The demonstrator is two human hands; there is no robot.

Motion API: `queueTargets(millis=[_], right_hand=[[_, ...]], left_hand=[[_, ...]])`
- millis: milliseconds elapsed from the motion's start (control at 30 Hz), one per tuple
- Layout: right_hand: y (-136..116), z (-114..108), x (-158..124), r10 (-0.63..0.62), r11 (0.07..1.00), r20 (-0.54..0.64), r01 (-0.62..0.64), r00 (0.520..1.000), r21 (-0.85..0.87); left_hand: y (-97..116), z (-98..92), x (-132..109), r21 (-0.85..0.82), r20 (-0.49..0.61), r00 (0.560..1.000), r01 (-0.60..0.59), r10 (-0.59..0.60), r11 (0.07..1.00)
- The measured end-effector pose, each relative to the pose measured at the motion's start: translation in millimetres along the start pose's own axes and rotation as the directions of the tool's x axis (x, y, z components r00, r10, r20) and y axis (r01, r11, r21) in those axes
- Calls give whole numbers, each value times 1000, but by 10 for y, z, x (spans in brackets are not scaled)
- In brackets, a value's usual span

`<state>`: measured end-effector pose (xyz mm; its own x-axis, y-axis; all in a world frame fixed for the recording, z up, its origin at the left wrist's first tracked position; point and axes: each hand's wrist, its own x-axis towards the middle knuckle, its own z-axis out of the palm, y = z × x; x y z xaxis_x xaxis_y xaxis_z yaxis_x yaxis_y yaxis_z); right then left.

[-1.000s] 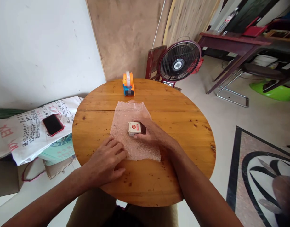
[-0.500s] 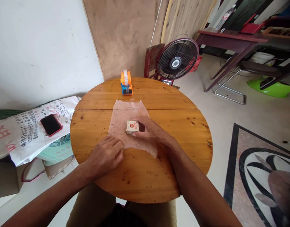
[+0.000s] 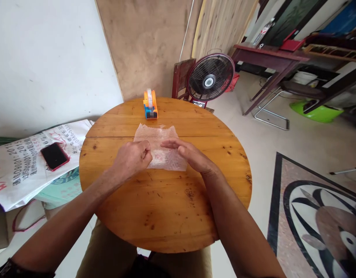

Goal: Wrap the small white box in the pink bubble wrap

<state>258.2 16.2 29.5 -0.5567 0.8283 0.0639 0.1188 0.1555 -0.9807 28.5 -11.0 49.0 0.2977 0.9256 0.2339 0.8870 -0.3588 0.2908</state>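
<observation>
Although the wrap (image 3: 157, 135) is folded over a faintly visible box (image 3: 159, 156) between the left hand (image 3: 135, 155), closed apparently on the wrap's edge, and the open right hand (image 3: 193, 154), folding seems only begun, the far part lying flat and the tape (image 3: 150, 105) beyond both hands apparently unused.

Left fingers (image 3: 142, 147) grip bubble wrap (image 3: 154, 134) on the round wooden table (image 3: 172, 212).

Translucent bubble wrap (image 3: 154, 134) folded over small red-marked pale box (image 3: 158, 157), faintly visible through it, on wooden table (image 3: 166, 212)
</observation>
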Motion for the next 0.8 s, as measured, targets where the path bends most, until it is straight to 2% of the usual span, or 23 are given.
queueTargets(millis=[133, 267, 400, 467, 667, 800], right_hand=[[1, 71, 26, 48, 983, -100, -65, 994, -170], [119, 206, 104, 74, 987, -193, -100, 978, -129], [159, 247, 135, 69, 988, -231, -98, 970, -119], [129, 243, 129, 77, 988, -242, -106, 967, -110], [57, 243, 109, 98, 982, -264, -137, 960, -132], [80, 266, 111, 107, 978, -269, -151, 957, -146]], left_hand=[[44, 72, 128, -44, 55, 989, 138, -136, 989], [-7, 203, 80, -193, 54, 977, 211, -204, 958], [-74, 270, 23, -521, 69, 980, 193, -184, 831], [-93, 284, 27, -611, 84, 983, 182, -165, 770], [-131, 318, 73, -719, 217, 970, 232, -105, 655], [-148, 308, 88, -730, 248, 963, 259, -109, 632]])
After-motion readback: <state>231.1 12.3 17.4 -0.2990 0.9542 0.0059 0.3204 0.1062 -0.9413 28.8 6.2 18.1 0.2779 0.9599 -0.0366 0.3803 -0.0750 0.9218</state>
